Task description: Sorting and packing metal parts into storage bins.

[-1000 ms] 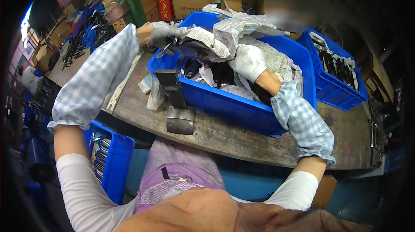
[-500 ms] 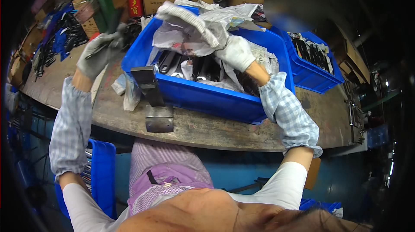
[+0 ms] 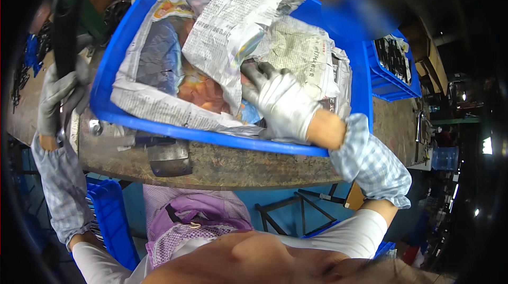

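Observation:
My left hand [image 3: 59, 93], in a grey glove, is shut on a long dark metal part [image 3: 66, 25] and holds it upright beside the left end of a big blue bin [image 3: 211, 138]. Crumpled newspaper [image 3: 238, 25] covers the inside of the bin and hides whatever lies below it. My right hand [image 3: 283, 101], in a white glove with dark fingertips, rests in the bin near its front rim. Its fingers are curled around the edge of a newspaper sheet. Both forearms wear checked sleeve covers.
The bin stands on a worn workbench [image 3: 238, 170]. A grey metal block [image 3: 169, 158] sits at the bench's front edge. A second blue bin [image 3: 394, 67] with dark parts is at the right, and another blue crate [image 3: 108, 220] lies below at the left.
My left hand left the bin, swung out to the left and now holds a dark part up. My right hand brought the lifted newspaper down over the bin's contents. The view moved closer.

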A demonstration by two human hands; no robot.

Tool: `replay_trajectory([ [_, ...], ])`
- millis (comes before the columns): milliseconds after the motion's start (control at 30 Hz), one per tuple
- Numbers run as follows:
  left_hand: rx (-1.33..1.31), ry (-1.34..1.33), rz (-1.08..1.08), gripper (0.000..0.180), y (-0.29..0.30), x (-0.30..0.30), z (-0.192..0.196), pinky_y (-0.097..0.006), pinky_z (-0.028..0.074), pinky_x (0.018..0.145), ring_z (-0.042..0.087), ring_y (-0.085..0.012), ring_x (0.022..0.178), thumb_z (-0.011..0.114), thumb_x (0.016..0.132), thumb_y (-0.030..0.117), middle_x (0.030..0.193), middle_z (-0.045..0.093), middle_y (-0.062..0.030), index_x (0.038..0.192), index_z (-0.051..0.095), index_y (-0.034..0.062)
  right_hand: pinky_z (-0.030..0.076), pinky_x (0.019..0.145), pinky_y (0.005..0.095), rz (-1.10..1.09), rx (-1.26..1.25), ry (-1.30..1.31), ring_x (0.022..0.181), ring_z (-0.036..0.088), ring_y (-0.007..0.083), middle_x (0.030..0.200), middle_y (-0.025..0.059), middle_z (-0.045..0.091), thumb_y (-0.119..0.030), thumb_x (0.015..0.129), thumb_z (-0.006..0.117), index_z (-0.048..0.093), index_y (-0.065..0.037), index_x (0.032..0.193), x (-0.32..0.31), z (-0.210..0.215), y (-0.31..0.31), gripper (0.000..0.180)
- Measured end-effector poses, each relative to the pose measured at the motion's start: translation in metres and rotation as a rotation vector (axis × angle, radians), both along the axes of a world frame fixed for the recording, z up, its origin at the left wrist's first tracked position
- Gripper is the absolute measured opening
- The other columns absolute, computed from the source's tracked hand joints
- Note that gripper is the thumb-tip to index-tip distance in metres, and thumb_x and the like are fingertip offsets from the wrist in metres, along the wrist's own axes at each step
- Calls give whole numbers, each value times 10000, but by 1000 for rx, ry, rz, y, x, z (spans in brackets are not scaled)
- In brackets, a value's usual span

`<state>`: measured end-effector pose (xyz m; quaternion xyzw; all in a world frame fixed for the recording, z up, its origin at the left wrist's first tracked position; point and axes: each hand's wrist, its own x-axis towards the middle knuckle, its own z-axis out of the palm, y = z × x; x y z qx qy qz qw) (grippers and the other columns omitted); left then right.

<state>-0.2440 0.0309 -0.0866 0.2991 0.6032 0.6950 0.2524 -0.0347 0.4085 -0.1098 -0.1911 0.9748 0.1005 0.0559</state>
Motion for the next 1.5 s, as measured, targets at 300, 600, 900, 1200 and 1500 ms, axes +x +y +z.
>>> replay_trajectory([
  [300,219,-206,138,580,-75,-36,-32,-149,373,519,370,7,530,555,996,67,939,577,-3,1518,315,-6,528,603,388,-22,21,51,709,602,228,897,96,586,-122,757,587,640,-3,999,0,-17,-14,274],
  [600,-442,-59,464,323,-103,-36,-159,-245,512,780,669,-102,842,562,987,177,993,710,-42,1221,652,-26,507,574,343,-107,-653,360,650,640,256,791,69,647,-47,651,780,709,-70,814,-16,33,22,179],
  [900,-371,-242,628,392,-79,30,-126,-222,444,453,499,-66,477,596,950,173,847,679,-85,1286,574,-28,525,710,270,-293,-125,664,707,651,115,828,97,738,-53,660,793,726,22,864,-20,143,55,228],
  [1200,-104,-405,714,496,-105,87,-149,-213,444,461,468,-43,493,607,940,188,1049,694,-118,1386,515,-7,541,753,327,-351,-290,1141,771,687,208,940,144,752,-203,802,738,741,-15,1078,-31,281,177,334],
  [1500,-85,-410,771,461,-115,109,-169,-228,443,434,537,-76,488,637,918,133,978,735,-115,1346,552,-17,531,779,414,-35,-220,1644,819,691,362,811,180,712,-211,814,687,738,-54,904,-167,295,21,188],
])
